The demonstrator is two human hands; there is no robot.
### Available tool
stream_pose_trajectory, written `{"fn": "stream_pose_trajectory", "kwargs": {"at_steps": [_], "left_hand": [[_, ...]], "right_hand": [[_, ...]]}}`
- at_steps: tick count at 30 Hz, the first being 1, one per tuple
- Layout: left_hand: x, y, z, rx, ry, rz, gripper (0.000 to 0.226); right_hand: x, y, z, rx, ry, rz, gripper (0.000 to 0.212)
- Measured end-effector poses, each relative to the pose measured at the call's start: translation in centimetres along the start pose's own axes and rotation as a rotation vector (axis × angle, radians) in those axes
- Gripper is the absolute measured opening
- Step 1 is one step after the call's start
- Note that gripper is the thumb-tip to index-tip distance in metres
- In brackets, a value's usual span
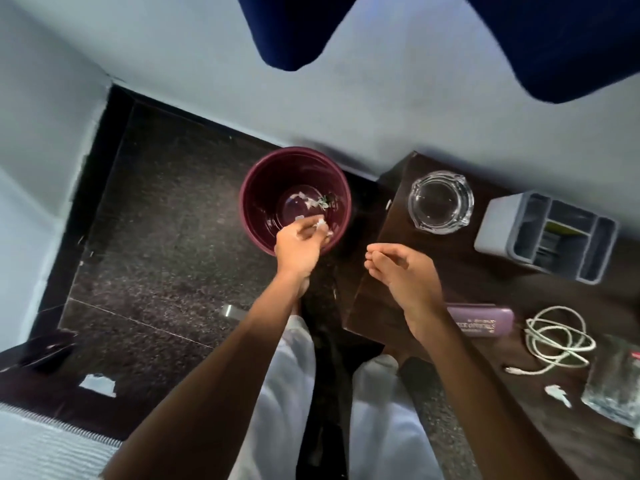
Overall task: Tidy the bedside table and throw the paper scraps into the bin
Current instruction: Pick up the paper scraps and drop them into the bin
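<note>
A maroon bin (258, 188) stands on the dark floor left of the bedside table (391, 289). Several white paper scraps (313, 202) lie at its bottom. My left hand (298, 245) hangs over the bin's near rim, its fingertips pinching white paper scraps (322, 224). Over the table's left edge my right hand (401, 271) hovers with fingers curled loosely and nothing in them. One more white scrap (557, 394) lies on the table near the front right.
On the table stand a glass ashtray (440, 202), a grey organiser (547, 233), a purple case (485, 322), a coiled white cable (557, 337) and a glass (613, 386). A white paper piece (98, 384) lies on the floor near the bed (45, 448).
</note>
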State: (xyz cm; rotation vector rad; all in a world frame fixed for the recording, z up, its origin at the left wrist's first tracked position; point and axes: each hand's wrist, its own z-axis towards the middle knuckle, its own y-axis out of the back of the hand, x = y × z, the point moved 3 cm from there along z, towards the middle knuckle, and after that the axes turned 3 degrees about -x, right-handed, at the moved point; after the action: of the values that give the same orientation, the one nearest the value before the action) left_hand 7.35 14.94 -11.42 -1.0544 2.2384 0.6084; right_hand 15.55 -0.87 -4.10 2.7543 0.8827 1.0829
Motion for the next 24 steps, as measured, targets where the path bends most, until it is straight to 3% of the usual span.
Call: {"fn": "stream_pose_trajectory", "kwargs": {"at_steps": [8,13,19,24], "left_hand": [[1.4,2.3,6.3,-0.068,0.084,0.141,0.031],[0.9,2.4,6.4,-0.056,0.117,0.104,0.027],[-0.4,-0.4,1.6,0.008,0.100,0.050,0.011],[-2.1,-5.4,-6.5,0.130,0.057,-0.070,0.019]], "right_hand": [[-0.9,-1.6,1.5,-0.035,-0.059,0.054,0.013],[-1.3,-1.0,1.7,-0.042,-0.070,0.082,0.012],[-1.1,1.1,0.1,-0.092,-0.049,0.153,0.011],[-1.2,5.1,-3.1,-0.198,0.022,0.179,0.012]]}}
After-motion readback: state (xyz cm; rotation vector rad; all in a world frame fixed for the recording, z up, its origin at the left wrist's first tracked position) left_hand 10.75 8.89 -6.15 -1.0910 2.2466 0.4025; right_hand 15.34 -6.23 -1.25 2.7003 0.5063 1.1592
